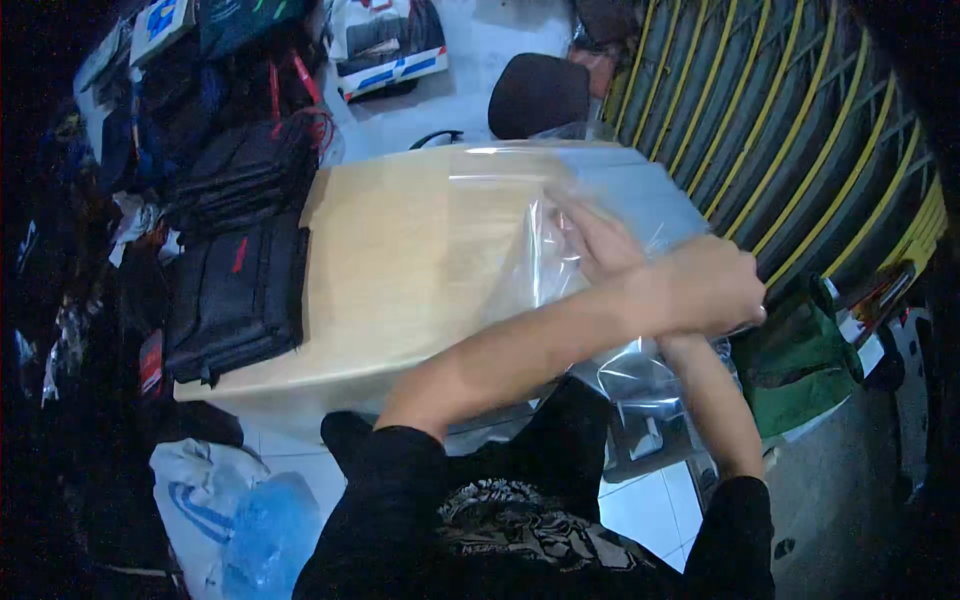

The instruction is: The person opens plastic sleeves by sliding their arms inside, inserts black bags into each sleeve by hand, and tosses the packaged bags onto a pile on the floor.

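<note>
A clear, shiny plastic sheet or bag (540,265) lies over the right side of the light wood-topped table (385,250) and hangs past its near edge. My forearms cross above it, the left over the right. At the table's right edge my left hand (722,285) is closed like a fist, with the plastic bunched beneath it; its fingertips are hidden. Farther in, my right hand (600,235) is stretched out flat against the plastic, slightly blurred. I cannot tell whether it is inside or on top of the plastic.
Black bags (240,300) are piled on the table's left side. Beyond it stand a dark seat back (540,95) and a white-and-black package (388,45). A yellow-edged folding gate (770,110) is at right, above a green bag (800,360). A blue plastic bag (270,530) lies lower left.
</note>
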`<state>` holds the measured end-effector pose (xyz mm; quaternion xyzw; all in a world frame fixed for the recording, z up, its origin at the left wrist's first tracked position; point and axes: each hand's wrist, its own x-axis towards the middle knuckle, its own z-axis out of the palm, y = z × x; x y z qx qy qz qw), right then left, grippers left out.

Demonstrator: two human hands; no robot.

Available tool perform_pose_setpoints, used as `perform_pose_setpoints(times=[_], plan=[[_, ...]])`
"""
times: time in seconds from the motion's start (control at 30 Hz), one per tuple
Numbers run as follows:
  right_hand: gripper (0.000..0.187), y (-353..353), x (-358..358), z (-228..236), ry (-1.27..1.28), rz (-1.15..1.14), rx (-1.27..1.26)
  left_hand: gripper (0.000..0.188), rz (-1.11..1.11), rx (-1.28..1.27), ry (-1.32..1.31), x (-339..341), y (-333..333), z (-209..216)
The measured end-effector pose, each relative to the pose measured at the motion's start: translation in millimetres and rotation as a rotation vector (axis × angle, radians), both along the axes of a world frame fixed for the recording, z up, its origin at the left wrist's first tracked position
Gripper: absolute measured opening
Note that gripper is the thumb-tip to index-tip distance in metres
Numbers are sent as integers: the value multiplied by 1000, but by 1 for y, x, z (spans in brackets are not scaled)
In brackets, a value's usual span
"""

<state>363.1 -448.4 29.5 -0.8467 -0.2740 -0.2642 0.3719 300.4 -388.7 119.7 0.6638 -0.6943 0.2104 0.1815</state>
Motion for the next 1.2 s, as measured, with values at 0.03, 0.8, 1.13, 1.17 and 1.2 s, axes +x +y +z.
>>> perform_pose_setpoints(times=[0.03,0.8,1.13,1.17,1.2], plan=[[38,10,19,5,34,-13,-5,21,-98,-70,-5,-10,-6,-9],[47,-6,154,43,375,2,1334,28,-72,-488,-124,-69,72,-74],[71,-46,157,77,684,381,1407,34,134,-600,-169,-40,100,-70],[74,-38,152,85,673,485,1504,34,293,-615,-207,-29,112,-74],[78,-32,147,91,653,588,1600,35,445,-584,-145,-19,121,-85]])
